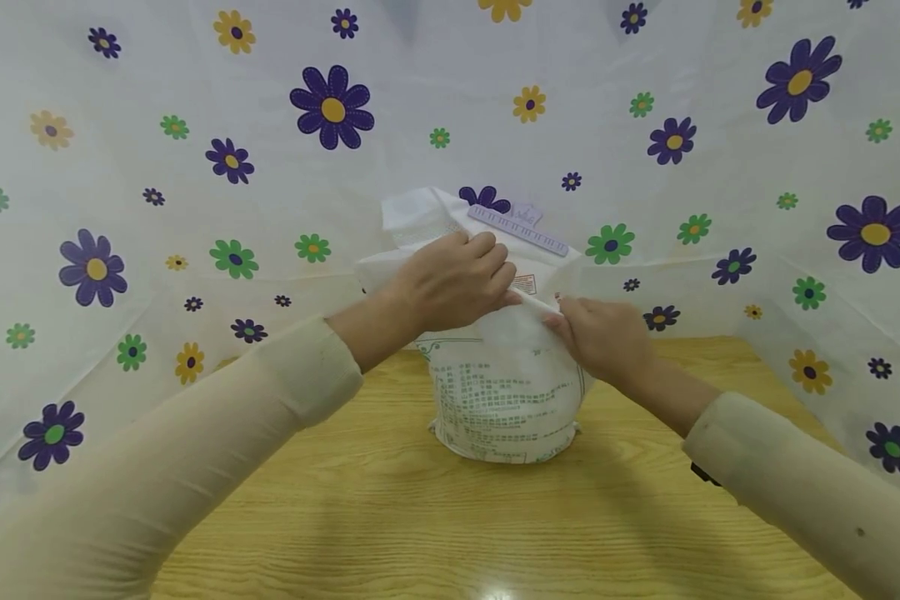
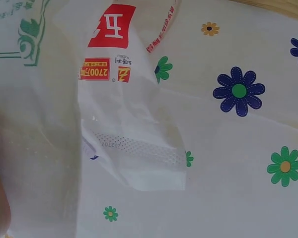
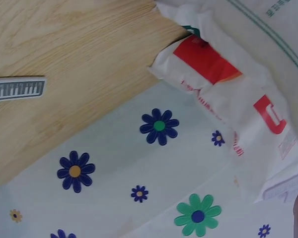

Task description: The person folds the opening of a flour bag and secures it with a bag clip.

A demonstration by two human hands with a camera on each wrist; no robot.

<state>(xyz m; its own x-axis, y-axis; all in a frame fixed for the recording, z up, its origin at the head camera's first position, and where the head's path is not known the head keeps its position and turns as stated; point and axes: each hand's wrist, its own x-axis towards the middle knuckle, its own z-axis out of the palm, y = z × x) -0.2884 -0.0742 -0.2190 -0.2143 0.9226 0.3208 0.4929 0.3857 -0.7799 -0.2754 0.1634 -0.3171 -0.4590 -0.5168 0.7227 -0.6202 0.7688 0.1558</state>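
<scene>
A white flour bag (image 1: 506,400) with green print stands upright, its red-printed side showing in the left wrist view. My left hand (image 1: 457,279) grips the bag's near top edge with curled fingers. To its right, my right hand (image 1: 603,333) pinches the same edge between thumb and fingers, and a fold of it stretches between the hands. A pale purple sealing clip (image 1: 517,231) with a piano-key pattern lies along the far top edge, beyond both hands. In the left wrist view, a loose perforated top corner (image 2: 144,153) of the bag sticks out.
The bag stands on a wood-grain table (image 1: 390,517). A flower-patterned cloth (image 1: 420,50) hangs behind and along both sides. A grey object with white key-like stripes (image 3: 20,89) lies on the table to the right, mostly covered by the right sleeve (image 1: 750,450) in the head view.
</scene>
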